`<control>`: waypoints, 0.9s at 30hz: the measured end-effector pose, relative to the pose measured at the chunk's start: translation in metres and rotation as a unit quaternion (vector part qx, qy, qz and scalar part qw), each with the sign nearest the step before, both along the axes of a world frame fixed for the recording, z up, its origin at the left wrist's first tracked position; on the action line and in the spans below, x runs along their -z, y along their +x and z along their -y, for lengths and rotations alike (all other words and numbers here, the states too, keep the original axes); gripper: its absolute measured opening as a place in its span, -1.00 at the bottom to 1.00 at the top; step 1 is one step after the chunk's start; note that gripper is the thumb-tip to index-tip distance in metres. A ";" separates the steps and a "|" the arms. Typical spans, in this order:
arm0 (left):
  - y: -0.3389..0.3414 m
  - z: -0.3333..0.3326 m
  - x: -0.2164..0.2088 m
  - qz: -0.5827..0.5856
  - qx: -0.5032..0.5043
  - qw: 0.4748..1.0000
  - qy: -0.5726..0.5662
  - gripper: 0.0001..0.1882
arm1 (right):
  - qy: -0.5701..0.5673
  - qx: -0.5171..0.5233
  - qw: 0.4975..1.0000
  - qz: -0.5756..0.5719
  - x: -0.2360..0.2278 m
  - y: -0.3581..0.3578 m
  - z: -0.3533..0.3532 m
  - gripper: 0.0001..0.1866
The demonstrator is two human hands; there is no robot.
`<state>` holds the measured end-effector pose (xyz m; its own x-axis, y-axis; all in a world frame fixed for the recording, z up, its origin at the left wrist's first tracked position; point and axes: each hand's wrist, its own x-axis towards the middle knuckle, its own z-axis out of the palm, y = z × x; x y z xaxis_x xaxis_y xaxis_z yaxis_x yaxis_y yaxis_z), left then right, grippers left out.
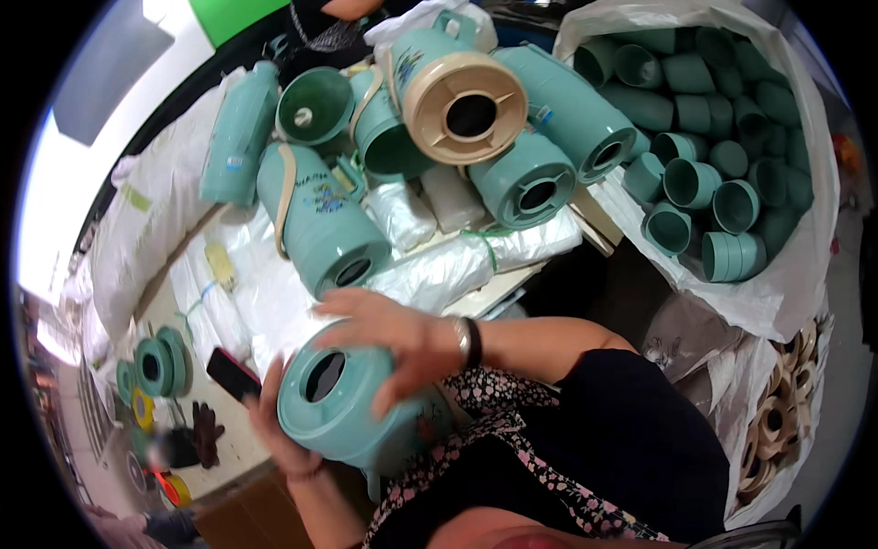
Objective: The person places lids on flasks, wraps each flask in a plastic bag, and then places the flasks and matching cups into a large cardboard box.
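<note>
Teal flask body [370, 421]: held in front of the person's torso at the near edge of the desk [229, 430]. Ringed base up and to the left, round opening [325, 376] showing dark; long axis slants from there down and right toward the floral apron [512, 403].

Left hand [274, 425]: cupped around the base's left side, fingers along the rim, in contact; the nearer of the two to the base's outer edge. Right hand [393, 339]: motion-blurred, fingers spread, above and to the right of the opening, palm side toward the flask. Flask lies directly below this hand; contact cannot be told through the blur. Dark band [473, 343] on the right wrist.

Just left of the left hand: phone [234, 375]. Farther left: stacked teal rings [163, 361], brown glove [207, 435]. Beyond the hands: another teal flask [325, 224] on its side, base toward the person; tied plastic film [457, 270] to its right; behind, a flask with a beige base [466, 110].

Right side: white sack [777, 297] of teal cups [690, 183]; below, beige rings [777, 421] in a second bag.
</note>
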<state>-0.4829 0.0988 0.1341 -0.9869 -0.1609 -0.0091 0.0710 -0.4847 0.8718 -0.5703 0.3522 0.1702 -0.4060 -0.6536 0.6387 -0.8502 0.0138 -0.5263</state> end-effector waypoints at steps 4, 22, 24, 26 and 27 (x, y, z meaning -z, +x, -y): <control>-0.009 0.030 0.017 -0.010 -0.124 0.989 -0.075 -0.32 | -0.071 -0.054 0.993 0.081 -0.010 0.016 0.012 -0.05; 0.006 0.008 -0.033 -0.031 -0.148 0.977 -0.149 -0.52 | -0.120 0.073 0.902 0.409 0.020 -0.025 -0.028 -0.06; 0.009 0.021 -0.032 -0.007 -0.218 0.961 -0.170 -0.51 | -0.096 -0.022 0.953 0.288 0.008 -0.006 -0.004 -0.14; 0.013 0.015 -0.003 -0.068 -0.036 0.952 -0.295 -0.25 | 0.039 0.002 0.998 0.040 -0.025 0.016 0.029 -0.20; 0.009 0.001 -0.014 -0.087 -0.024 0.977 -0.193 -0.28 | 0.010 0.002 0.993 0.119 -0.014 0.008 0.028 -0.28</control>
